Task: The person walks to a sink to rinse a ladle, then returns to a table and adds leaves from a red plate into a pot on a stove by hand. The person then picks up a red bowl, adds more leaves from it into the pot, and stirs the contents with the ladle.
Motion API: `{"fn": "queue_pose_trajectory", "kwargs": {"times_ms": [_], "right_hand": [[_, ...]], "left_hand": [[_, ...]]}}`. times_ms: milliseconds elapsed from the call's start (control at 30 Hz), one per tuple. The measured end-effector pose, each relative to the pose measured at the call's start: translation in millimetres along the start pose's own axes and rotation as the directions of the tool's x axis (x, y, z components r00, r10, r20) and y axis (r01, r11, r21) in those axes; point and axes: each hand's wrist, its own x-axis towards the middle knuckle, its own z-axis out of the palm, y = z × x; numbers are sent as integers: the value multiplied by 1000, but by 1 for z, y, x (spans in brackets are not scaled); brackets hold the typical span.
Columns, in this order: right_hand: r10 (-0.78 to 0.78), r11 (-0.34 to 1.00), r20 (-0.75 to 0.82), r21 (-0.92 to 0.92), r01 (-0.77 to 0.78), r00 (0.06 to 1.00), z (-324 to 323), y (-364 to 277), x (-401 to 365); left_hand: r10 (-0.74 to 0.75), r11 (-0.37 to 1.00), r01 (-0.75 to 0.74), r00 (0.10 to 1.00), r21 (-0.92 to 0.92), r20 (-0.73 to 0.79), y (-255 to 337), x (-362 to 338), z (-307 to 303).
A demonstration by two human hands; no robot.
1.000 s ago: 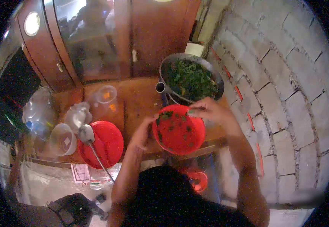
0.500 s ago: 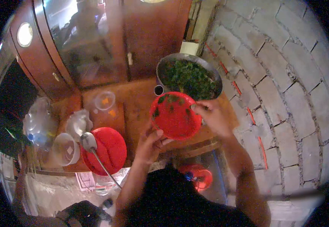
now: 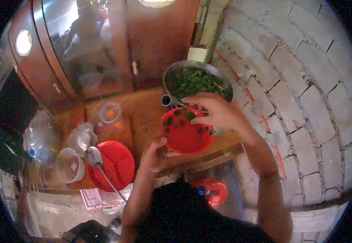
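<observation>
A red plastic bowl (image 3: 188, 139) with scattered bits of chopped green leaves inside is held tilted at the table's front edge. My left hand (image 3: 155, 154) grips its lower left rim, thumb on top and fingers beneath. Over the bowl's upper right rim is my right hand (image 3: 216, 112), its thumb and fingers apart around some leaf bits. Just behind the bowl stands a frying pan (image 3: 166, 81) full of chopped greens (image 3: 196, 81). The pan's hollow handle end (image 3: 166, 100) points toward me; my right hand partly covers the pan's near side.
To the left are a red plate (image 3: 121, 162) with a ladle (image 3: 103, 172) across it, a clear plastic tub (image 3: 70, 166), plastic bags (image 3: 40, 135) and a clear lid (image 3: 110, 112). Behind rises a wooden cabinet (image 3: 160, 44); a block wall (image 3: 305, 109) stands right. Another person's arm shows lower left.
My right hand has released the bowl's right rim and moved up and left over its far edge. The bowl has come slightly lower, and the view has shifted a little.
</observation>
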Motion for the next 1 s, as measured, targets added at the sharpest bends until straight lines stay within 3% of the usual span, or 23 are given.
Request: {"fn": "queue_pose_trajectory", "kwargs": {"times_ms": [133, 267, 333, 567, 767, 833, 867, 933, 1000], "right_hand": [[-124, 992, 188, 18, 123, 974, -1, 11, 14], [-271, 962, 201, 24, 271, 942, 0, 24, 21], [-364, 931, 125, 27, 364, 923, -1, 21, 21], [-351, 936, 141, 82, 342, 926, -2, 27, 16], [-258, 946, -84, 180, 269, 963, -5, 37, 17], [-8, 981, -140, 190, 35, 990, -9, 44, 17], [-10, 981, -139, 188, 37, 990, -16, 45, 18], [197, 918, -259, 387, -85, 946, -38, 48, 23], [79, 992, -540, 126, -12, 838, -64, 58, 29]], "left_hand": [[44, 993, -45, 999, 105, 18, 4, 5, 2], [27, 982, -30, 999, 184, 22, 6, 6, 3], [16, 983, -15, 1000, 184, -4, 8, 5, 5], [-9, 972, 12, 1000, 233, -13, 9, 12, -9], [14, 988, -11, 1000, 155, -22, 7, 20, -14], [13, 993, -8, 999, 117, -47, 6, 24, -12], [9, 997, -3, 997, 78, -73, 6, 26, -11], [12, 999, -9, 999, 52, -49, 9, 23, -4], [17, 1000, -16, 1000, 21, -24, 13, 19, 7]]}}
